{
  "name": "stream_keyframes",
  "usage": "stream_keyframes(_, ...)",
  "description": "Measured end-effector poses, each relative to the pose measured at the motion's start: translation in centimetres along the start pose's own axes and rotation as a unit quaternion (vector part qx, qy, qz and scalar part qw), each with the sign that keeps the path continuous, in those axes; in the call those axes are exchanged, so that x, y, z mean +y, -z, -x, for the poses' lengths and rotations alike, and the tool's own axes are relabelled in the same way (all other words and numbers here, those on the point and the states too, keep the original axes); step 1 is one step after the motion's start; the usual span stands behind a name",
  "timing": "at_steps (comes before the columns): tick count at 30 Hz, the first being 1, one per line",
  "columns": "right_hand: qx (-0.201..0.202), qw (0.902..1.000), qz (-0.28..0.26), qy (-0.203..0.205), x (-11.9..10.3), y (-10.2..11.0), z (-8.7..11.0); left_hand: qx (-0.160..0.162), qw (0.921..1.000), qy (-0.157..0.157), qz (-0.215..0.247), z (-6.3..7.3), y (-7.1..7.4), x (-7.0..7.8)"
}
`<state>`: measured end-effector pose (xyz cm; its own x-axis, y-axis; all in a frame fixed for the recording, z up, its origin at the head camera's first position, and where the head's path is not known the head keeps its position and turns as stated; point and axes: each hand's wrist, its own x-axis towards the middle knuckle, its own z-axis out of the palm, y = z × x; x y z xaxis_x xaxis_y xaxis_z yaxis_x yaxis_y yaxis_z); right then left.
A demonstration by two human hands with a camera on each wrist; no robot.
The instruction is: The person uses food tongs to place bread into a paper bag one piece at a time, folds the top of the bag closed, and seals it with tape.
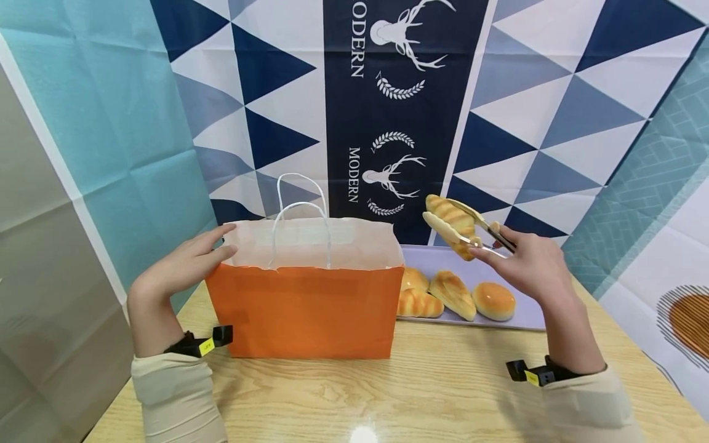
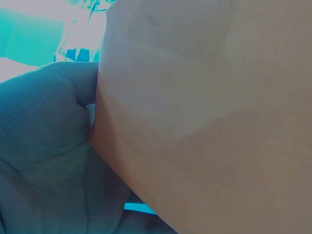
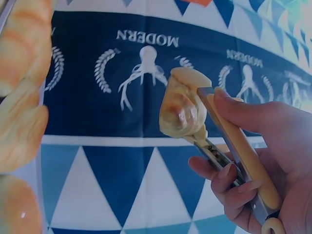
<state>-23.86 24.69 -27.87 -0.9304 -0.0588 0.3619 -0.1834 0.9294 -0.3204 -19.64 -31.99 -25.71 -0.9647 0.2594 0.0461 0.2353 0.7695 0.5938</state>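
Note:
My right hand (image 1: 534,264) grips a pair of tongs (image 3: 239,151) with thumb and curled fingers. The tongs clasp a striped bread roll (image 1: 451,224) in the air above the tray's right half. At the left, an orange paper bag (image 1: 310,314) with a white inside and white handles (image 1: 301,204) stands upright with its top open. My left hand (image 1: 185,264) rests against the bag's upper left side, its fingers extended along the rim. In the left wrist view the bag's side covers part of that hand and hides the fingertips.
Behind and right of the bag lies a light purple tray (image 1: 528,317) with several breads, among them a round bun (image 1: 494,301) and a long split roll (image 1: 453,294). The bag hides the tray's left part. A patterned cloth (image 1: 410,123) hangs behind the wooden table (image 1: 443,381).

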Motion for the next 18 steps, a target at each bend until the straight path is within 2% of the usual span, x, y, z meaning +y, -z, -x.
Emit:
stream_keyframes(10,0.043,0.9969,-0.029,0.059,-2.6,0.7,1.4,0.003,1.0000,0.001,0.009,-0.1,0.0,0.0)
stream_keyframes(18,0.071,0.9896,-0.065,0.106,-4.9,0.4,2.6,0.002,1.0000,0.001,0.004,-0.1,0.0,0.1)
